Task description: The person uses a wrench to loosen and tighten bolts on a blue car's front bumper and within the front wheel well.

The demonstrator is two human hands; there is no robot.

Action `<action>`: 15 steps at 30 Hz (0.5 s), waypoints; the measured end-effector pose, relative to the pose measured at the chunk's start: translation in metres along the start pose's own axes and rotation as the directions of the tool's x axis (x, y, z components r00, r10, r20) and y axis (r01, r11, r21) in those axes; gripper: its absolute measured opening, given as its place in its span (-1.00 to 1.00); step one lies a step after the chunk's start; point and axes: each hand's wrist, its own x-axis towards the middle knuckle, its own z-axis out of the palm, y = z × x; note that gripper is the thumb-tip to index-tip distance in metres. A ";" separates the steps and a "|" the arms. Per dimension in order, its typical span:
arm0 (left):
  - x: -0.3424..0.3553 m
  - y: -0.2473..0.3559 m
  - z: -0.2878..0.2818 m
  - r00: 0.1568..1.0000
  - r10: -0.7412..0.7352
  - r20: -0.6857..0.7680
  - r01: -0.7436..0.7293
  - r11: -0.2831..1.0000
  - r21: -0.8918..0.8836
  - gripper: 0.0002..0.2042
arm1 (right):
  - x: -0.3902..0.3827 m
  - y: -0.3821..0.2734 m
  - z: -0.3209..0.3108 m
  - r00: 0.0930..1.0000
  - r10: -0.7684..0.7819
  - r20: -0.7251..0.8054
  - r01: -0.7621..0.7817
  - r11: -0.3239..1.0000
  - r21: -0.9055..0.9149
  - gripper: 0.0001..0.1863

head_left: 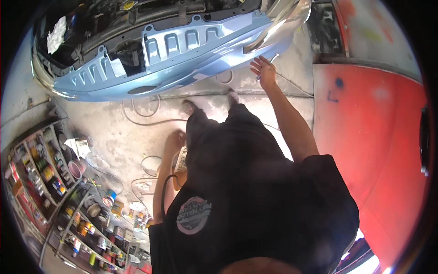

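Note:
My right hand reaches forward beside the right end of a light blue car front bumper. It holds a slim silver wrench, which slants across the hand while several fingers stretch toward the bumper. Whether any fingertip touches the paint is hard to make out. My left hand hangs low beside my left leg, blurred and dim, and its fingers do not show clearly. Above the bumper, the engine bay is uncovered, with dark parts and a crumpled white piece at its left.
A thin hose loops over the concrete floor around my feet. To the left stand shelves crowded with cans and bottles, and a pink bucket. A large red painted panel rises close on my right.

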 end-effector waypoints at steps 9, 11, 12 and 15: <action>-0.168 0.016 0.191 0.503 -0.777 0.378 0.759 0.187 -0.624 -0.76 | 0.028 0.012 0.006 0.959 0.157 0.236 -0.204 0.960 0.192 -0.30; -0.203 0.046 0.217 0.485 -0.782 0.391 0.753 0.146 -0.641 -0.76 | 0.030 0.001 0.000 0.926 0.198 0.320 -0.235 0.969 0.082 -0.29; -0.212 0.058 0.227 0.483 -0.783 0.391 0.750 0.139 -0.647 -0.75 | 0.026 -0.001 -0.004 0.911 0.217 0.351 -0.243 0.969 0.031 -0.29; -0.238 0.090 0.245 0.479 -0.784 0.395 0.744 0.124 -0.656 -0.74 | 0.013 0.007 -0.004 0.868 0.323 0.378 -0.170 0.907 -0.386 -0.33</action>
